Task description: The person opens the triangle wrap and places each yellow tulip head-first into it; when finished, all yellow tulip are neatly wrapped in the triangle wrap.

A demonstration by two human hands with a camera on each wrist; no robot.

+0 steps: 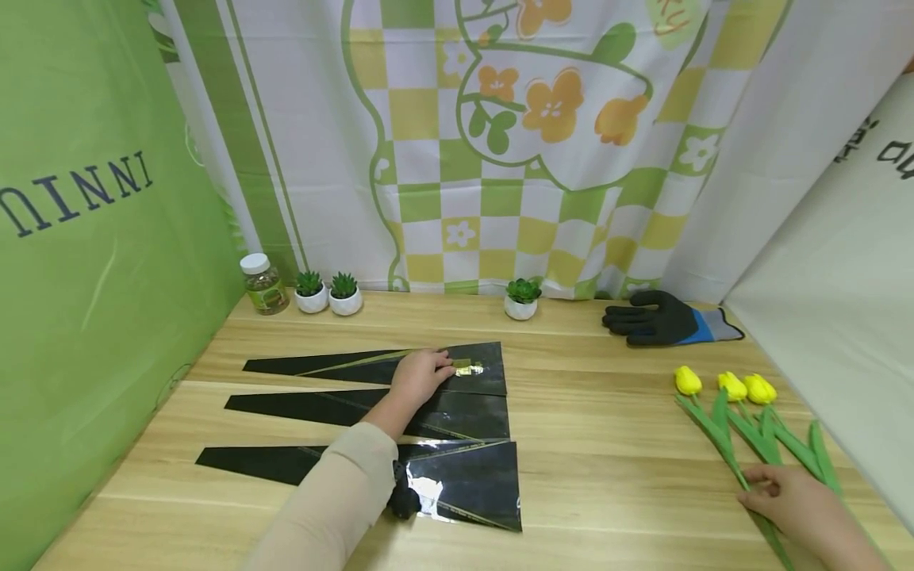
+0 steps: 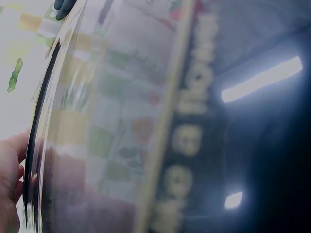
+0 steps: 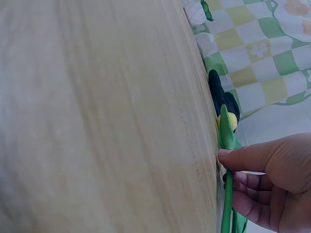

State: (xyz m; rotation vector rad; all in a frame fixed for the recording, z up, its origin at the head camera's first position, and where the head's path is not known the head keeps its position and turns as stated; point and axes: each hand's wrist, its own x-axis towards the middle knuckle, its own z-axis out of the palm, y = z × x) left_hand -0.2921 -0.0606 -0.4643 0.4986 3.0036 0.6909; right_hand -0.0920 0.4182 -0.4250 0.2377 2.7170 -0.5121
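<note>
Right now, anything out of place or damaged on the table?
Nothing spilled or damaged. The three black wrapping sheets lie in a neat fan, the left hand on the top one. The right hand grips a yellow tulip's stem. Only oddity: a single work glove, no partner in view.

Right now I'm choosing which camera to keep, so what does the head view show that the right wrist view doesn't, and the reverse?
Only the head view shows the left hand resting on the black wrapping sheets, the jar and the small potted plants. Only the right wrist view shows up close the right hand with its fingers curled round a green stem. Both show the wooden table, the black glove, the yellow tulips and the checked curtain.
</note>
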